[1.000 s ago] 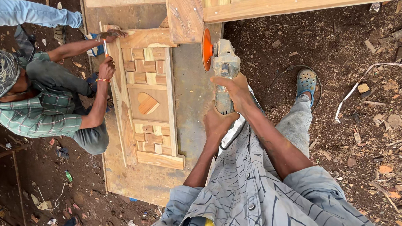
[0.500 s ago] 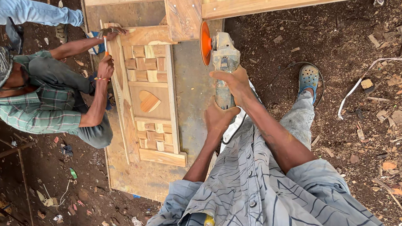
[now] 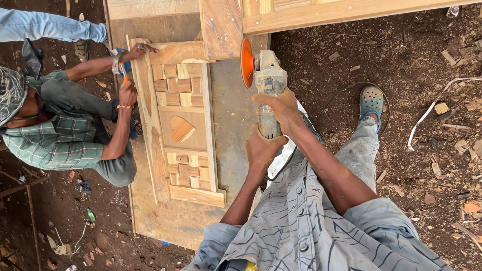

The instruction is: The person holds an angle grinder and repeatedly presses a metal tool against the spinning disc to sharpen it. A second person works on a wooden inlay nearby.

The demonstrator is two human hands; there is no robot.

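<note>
ground [image 3: 427,128]: dark soil strewn with wood chips and offcuts, thickest at the right.
board [image 3: 230,123]: wide, flat, grey-brown sheet lying on the ground in the middle, running from far to near.
frame [image 3: 322,3]: pale timber frame across the far edge, its thick plank end reaching down towards the disc.
panel [image 3: 180,127]: carved wooden panel on the left part of the board, with small square blocks at both ends and a heart shape in the centre.
co-worker [image 3: 61,131]: a person crouched at the left in a green checked shirt and a shiny head cover, both hands on the far left edge of the panel.
leg [image 3: 30,24]: another person's leg in blue jeans at the far left, apart from the panel.
shirt [image 3: 324,241]: the wearer's grey patterned shirt fills the near right.
sandal [image 3: 372,100]: blue sandal on the wearer's foot, right of the grinder.
cable [image 3: 447,107]: white cord curving over the soil at the right.
grinder [image 3: 269,83]: grey angle grinder held over the right part of the board, just near the frame's plank.
disc [image 3: 247,62]: orange disc on the grinder's left side, on edge.
right hand [image 3: 281,107]: clenched around the grinder body, from the right.
left hand [image 3: 263,149]: grasping the grinder's rear handle, nearer to the wearer.
cap [image 3: 250,270]: small yellow round object at the shirt's near edge.
</note>
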